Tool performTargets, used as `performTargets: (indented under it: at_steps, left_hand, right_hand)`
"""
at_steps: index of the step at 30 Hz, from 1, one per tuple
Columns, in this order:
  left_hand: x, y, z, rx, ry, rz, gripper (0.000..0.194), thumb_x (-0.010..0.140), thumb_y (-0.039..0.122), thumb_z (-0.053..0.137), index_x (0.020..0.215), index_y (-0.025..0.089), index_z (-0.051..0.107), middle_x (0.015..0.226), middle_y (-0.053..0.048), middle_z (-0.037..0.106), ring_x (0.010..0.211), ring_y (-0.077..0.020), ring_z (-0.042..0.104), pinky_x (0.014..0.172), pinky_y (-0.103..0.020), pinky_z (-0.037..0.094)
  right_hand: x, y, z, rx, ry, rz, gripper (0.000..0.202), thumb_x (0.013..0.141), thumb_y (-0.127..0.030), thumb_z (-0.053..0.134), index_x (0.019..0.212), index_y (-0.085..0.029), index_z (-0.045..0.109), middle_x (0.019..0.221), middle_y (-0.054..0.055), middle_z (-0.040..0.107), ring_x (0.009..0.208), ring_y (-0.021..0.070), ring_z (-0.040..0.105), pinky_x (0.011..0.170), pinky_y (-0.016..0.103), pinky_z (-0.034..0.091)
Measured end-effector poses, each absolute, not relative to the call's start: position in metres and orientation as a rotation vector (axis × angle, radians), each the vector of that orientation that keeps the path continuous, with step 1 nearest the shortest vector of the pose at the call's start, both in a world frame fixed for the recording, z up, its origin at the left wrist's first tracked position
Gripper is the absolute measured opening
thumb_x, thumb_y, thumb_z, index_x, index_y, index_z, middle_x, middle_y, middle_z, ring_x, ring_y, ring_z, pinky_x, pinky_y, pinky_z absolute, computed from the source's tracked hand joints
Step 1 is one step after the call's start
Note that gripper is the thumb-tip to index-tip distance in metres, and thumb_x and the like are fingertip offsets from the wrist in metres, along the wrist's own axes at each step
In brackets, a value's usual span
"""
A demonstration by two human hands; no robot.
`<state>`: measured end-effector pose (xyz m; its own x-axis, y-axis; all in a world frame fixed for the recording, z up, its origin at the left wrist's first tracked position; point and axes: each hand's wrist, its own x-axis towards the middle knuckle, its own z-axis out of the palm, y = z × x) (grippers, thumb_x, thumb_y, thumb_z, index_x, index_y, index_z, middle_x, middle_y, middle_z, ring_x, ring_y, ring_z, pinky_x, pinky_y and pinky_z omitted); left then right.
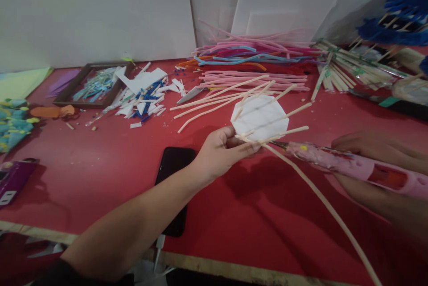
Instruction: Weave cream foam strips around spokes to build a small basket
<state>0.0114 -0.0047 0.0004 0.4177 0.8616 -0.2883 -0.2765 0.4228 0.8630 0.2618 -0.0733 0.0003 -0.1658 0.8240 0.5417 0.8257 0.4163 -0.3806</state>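
My left hand (224, 151) pinches the lower left edge of a white octagonal piece (264, 118). Several beige rods stick out around the octagon like spokes. A long beige strip (321, 194), seemingly a pipe cleaner, runs from the octagon's lower edge down to the bottom right of the head view. My right hand (364, 147) is closed around a pink hot glue gun (351, 163), partly hidden behind it. The gun's nozzle (279, 144) is close to the octagon's lower edge, by my left fingertips; whether it touches is unclear.
A black phone (175, 165) lies under my left forearm. Behind are pink and coloured pipe cleaners (254, 54), a blade (190, 95), white and blue scraps (143, 94) and a brown tray (63, 94). Wrapped sticks (337, 72) and blue ruffled pieces (384, 31) stand right.
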Motion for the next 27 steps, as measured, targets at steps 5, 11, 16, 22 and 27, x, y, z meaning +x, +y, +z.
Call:
performTargets:
  at_steps: [5, 11, 16, 22, 27]
  left_hand:
    - [0.01, -0.004, 0.001, 0.799, 0.862, 0.826, 0.049, 0.05, 0.032, 0.098, 0.088, 0.014, 0.073, 0.082, -0.006, 0.08, 0.075, -0.0158, 0.076, 0.077, -0.026, 0.06]
    - [0.009, -0.005, 0.002, 0.775, 0.858, 0.828, 0.049, 0.051, 0.032, 0.098, 0.087, 0.013, 0.071, 0.082, -0.006, 0.08, 0.078, -0.018, 0.077, 0.081, -0.03, 0.061]
    - [0.008, -0.006, 0.002, 0.793, 0.87, 0.828, 0.046, 0.052, 0.031, 0.097, 0.086, 0.014, 0.071, 0.081, -0.006, 0.08, 0.079, -0.0184, 0.077, 0.081, -0.03, 0.061]
    - [0.008, -0.006, 0.001, 0.828, 0.893, 0.825, 0.047, 0.055, 0.031, 0.095, 0.091, 0.014, 0.071, 0.088, -0.01, 0.081, 0.088, -0.0237, 0.078, 0.085, -0.035, 0.061]
    - [0.007, -0.005, 0.0, 0.804, 0.886, 0.842, 0.048, 0.053, 0.03, 0.097, 0.089, 0.013, 0.071, 0.086, -0.01, 0.08, 0.084, -0.0226, 0.078, 0.083, -0.034, 0.061]
  right_hand:
    - [0.266, -0.072, 0.002, -1.404, -1.992, -0.032, 0.006, 0.089, -0.034, 0.059, 0.091, -0.03, 0.056, 0.088, 0.006, 0.065, 0.077, 0.0223, 0.065, 0.069, 0.04, 0.05]
    - [0.265, -0.072, 0.005, -1.444, -1.982, 0.003, 0.004, 0.09, -0.034, 0.057, 0.089, -0.03, 0.058, 0.087, 0.006, 0.065, 0.076, 0.0224, 0.065, 0.068, 0.039, 0.05]
    - [0.269, -0.071, 0.005, -1.477, -1.967, 0.003, 0.005, 0.087, -0.033, 0.06, 0.087, -0.03, 0.057, 0.084, 0.005, 0.065, 0.075, 0.0222, 0.065, 0.066, 0.039, 0.05]
    - [0.275, -0.071, 0.005, -1.508, -2.03, -0.02, 0.003, 0.087, -0.029, 0.06, 0.088, -0.029, 0.058, 0.084, 0.004, 0.067, 0.073, 0.0209, 0.066, 0.064, 0.037, 0.05]
    - [0.277, -0.066, 0.003, -1.438, -1.992, -0.072, 0.004, 0.086, -0.031, 0.062, 0.084, -0.029, 0.059, 0.077, 0.004, 0.067, 0.066, 0.0207, 0.065, 0.057, 0.036, 0.048]
